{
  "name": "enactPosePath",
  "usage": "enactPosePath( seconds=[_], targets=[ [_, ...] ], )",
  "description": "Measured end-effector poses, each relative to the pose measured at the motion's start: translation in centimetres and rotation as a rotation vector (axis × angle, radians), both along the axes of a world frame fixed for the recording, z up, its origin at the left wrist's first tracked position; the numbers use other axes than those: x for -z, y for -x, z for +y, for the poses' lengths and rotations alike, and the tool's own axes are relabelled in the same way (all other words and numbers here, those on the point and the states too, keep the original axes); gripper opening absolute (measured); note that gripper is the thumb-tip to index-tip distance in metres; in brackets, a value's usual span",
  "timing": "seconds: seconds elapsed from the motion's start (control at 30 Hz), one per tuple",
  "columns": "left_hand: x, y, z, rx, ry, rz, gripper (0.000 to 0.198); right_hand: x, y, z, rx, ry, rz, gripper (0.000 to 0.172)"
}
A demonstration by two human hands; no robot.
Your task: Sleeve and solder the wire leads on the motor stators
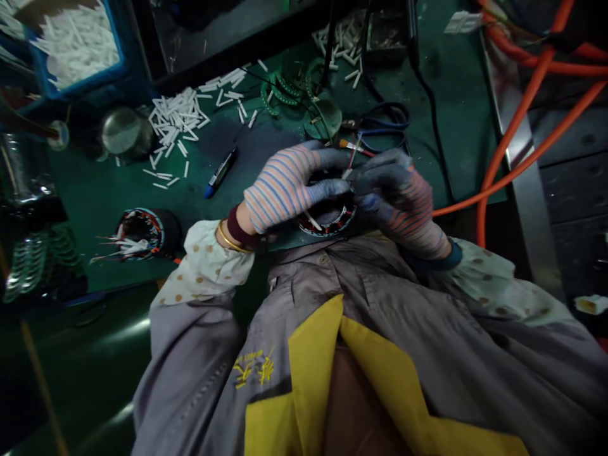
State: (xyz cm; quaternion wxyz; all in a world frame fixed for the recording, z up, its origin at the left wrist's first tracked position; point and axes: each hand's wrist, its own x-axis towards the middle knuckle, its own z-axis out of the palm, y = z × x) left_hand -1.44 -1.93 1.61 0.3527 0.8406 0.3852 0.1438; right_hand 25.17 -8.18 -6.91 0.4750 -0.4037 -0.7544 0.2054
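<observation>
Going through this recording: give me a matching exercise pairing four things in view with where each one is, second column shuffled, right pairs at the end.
Things:
1. wound stator
2. second wound stator
3. marker pen
4. orange cable

Places:
A. along the right side of the view
B. beneath the left hand and right hand
C. at the left of the green mat, with white-sleeved leads
D. on that mat, just beyond the left hand

Pairs: 1-B; 2-C; 3-D; 4-A

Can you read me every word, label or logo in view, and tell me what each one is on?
Yellow embroidery on the grey work coat: stitched lettering, too blurred to quote.
Marker pen: printing on the barrel, too small to read.
Nothing else in view can be read.
</observation>
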Motion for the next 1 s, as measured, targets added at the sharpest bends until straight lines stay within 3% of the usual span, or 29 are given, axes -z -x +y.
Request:
enactPosePath(
  seconds=[0.13,0.3,0.43,0.5,0.6,0.77,1.0],
  targets=[
    [1.5,-0.9,1.3,-0.033,0.099,-0.006,0.018,-1.3,0.6,-0.9,0.066,-0.063,-0.099,0.035],
    [2.6,0.0,2.4,-0.058,0.180,-0.063,0.052,-1.1,2.9,-1.0,0.034,0.233,-0.424,0.035],
    [2.9,0.2,1.5,-0.071,0.205,-0.187,0.064,-1.7,2.3,-0.8,-0.118,0.305,-0.134,0.042],
    [3.0,0.2,0.9,-0.102,0.203,-0.230,0.066,-2.1,1.7,-0.8,-0.035,0.398,0.024,0.047],
    [3.3,0.3,0.3,-0.213,0.184,-0.216,0.073,-1.8,1.9,-0.6,0.095,0.503,0.043,0.048],
    [3.7,0.3,-0.1,-0.377,0.085,-0.201,0.081,-0.4,3.2,0.4,0.085,0.404,-0.023,0.050],
    [3.8,0.3,0.7,-0.341,0.080,-0.119,0.082,-0.3,3.9,0.3,0.098,0.283,0.024,0.052]
  ],
)
